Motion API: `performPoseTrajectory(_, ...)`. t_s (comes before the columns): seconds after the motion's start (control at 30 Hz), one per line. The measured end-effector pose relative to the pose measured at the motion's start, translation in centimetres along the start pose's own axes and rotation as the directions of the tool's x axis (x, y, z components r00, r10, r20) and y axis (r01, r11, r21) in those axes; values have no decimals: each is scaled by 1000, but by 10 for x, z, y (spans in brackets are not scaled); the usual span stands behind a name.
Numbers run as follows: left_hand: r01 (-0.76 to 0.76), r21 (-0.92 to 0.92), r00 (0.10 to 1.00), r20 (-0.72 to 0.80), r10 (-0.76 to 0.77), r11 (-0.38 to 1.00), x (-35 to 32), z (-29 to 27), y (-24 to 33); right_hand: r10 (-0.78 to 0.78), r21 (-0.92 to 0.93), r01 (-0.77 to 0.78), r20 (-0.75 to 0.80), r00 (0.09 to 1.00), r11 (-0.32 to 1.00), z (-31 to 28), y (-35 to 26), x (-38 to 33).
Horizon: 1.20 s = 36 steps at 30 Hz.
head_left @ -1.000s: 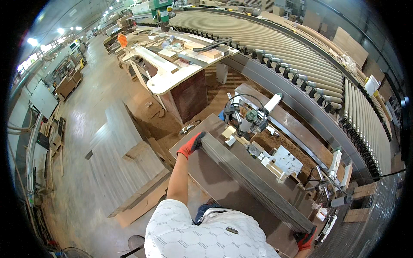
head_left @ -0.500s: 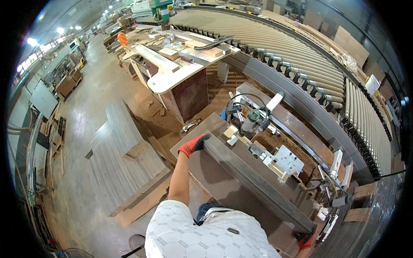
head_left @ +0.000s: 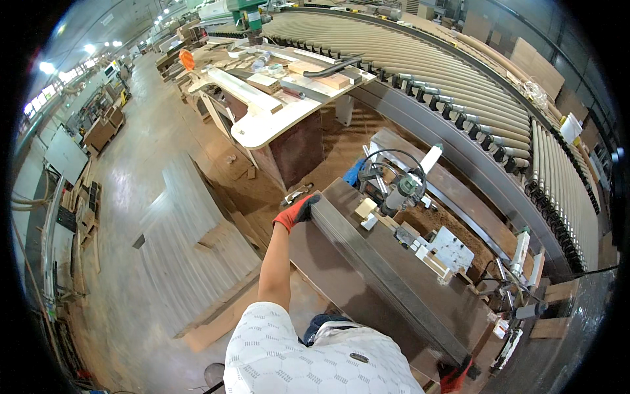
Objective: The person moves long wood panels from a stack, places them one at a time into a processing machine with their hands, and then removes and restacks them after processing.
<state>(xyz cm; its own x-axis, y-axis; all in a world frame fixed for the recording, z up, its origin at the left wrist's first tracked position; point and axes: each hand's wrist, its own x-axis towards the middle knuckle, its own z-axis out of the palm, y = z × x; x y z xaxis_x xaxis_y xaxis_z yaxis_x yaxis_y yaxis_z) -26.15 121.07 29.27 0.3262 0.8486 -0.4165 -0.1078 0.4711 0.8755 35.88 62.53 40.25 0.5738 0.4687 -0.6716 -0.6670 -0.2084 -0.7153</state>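
With both hands I hold a long bundle of narrow grey boards (head_left: 387,276) above the brown worktable (head_left: 315,262). My left hand (head_left: 296,211), in a red and black glove, is closed on the bundle's far end. My right hand (head_left: 454,374), gloved alike, grips the near end at the lower right; some of its fingers are hidden. Beyond the bundle, a machine head (head_left: 399,195) with black hoses stands at the table's far side. Near it are small wooden blocks (head_left: 365,209) and a pale metal plate (head_left: 446,249), apart from the boards.
A wide stack of grey boards (head_left: 190,256) lies on the floor to my left. Ahead stands a bench (head_left: 256,134) strewn with wood pieces. A roller conveyor (head_left: 453,85) curves along the right. Wrapped dark goods (head_left: 558,358) stand at the lower right.
The bundle has shifted toward me, away from the machine head and blocks. Both hands keep their grip. The whole view has turned slightly.
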Motion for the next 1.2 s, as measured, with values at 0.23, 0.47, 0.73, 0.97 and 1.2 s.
performPoseTrajectory(0.23,42,-27,999,6,-42,999,27,-53,11,-20,121,27,-59,998,992,25,80,-24)
performPoseTrajectory(0.47,50,-10,999,7,-50,999,29,-57,32,44,140,-34,-71,996,990,44,108,-39)
performPoseTrajectory(0.73,-298,-8,934,-208,290,955,16,-53,12,95,136,-98,24,995,986,34,109,-32)
performPoseTrajectory(0.97,-419,-154,779,-568,267,895,-36,97,-40,182,179,-195,85,980,964,-19,109,-27)
performPoseTrajectory(1.2,-302,-221,838,-526,147,927,-137,223,-95,280,177,-359,357,891,916,-62,136,-17)
